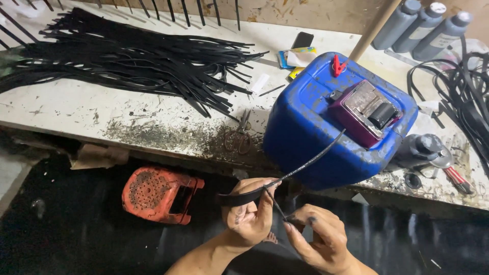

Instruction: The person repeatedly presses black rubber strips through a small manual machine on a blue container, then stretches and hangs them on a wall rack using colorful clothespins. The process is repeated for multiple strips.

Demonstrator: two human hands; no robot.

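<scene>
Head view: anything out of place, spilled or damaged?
Yes. An orange plastic stool lies tipped on its side on the floor below the bench. Dark grime is smeared along the bench edge by the scissors. The right hand has black-stained fingers. The left hand holds a black strap.

Big heap of black strips sprawled over the scuffed white workbench; rusty scissors near its front edge; blue plastic jug lying on its side; three grey bottles at the back; orange stool on the floor below.
</scene>
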